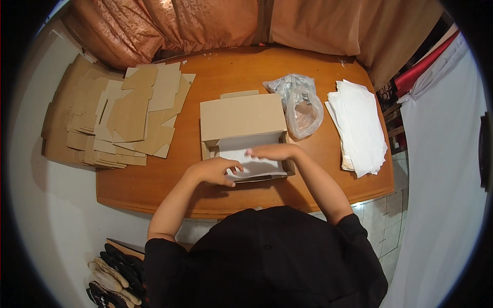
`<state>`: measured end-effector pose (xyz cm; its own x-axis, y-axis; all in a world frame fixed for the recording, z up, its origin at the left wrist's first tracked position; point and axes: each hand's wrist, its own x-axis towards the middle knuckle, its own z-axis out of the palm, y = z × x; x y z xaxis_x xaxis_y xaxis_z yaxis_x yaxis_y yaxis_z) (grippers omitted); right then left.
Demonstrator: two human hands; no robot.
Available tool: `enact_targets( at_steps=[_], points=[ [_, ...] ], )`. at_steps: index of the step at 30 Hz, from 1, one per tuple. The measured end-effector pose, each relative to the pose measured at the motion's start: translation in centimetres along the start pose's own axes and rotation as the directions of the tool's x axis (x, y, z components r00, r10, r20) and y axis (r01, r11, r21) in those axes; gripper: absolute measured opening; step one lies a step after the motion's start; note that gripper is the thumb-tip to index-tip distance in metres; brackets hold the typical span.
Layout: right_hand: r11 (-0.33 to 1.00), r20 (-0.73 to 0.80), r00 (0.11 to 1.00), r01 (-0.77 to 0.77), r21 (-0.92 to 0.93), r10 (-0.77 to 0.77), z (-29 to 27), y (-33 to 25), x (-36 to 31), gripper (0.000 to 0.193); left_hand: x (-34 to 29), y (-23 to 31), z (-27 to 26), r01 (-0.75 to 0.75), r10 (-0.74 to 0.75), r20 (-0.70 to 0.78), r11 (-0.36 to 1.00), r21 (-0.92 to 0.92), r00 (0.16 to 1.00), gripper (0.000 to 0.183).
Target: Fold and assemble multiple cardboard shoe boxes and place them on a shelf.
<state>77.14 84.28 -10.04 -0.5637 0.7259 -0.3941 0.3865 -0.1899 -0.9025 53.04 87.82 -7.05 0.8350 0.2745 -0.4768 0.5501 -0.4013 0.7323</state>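
I can read no text, label, number or sign in my head view. The nearest thing to lettering is the pale marking on the dark item (386,97) past the right side of the surface (231,69) — too small and too partly hidden for me to tell whether it is writing or only a pattern. A small dark patch also shows on the clear plastic bag (295,100) — print, fold or contents, I cannot tell which from here.

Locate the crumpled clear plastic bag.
In the head view, the bag lies right of the open brown cardboard box, left of the white paper stack.
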Motion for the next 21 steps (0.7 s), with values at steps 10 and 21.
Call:
enact_targets(
  at_steps=[10, 21],
  points=[
    [0.955, 0.014, 0.983, -0.174, -0.241, 0.182, -1.4, -0.6, -0.5, 0.064, 4.3, -3.1, -0.1, 0.025, -0.025, -0.008, 0.995, 0.099, 1.000, 0.029],
    [0.606, -0.635, 0.656, -0.326, -0.725, -0.407, 3.3, 1.2, -2.2, 0.069, 5.7, -2.8, 3.0, 0.181, 0.206, -0.470, 0.735, 0.653, 0.858, 0.032]
  ],
)
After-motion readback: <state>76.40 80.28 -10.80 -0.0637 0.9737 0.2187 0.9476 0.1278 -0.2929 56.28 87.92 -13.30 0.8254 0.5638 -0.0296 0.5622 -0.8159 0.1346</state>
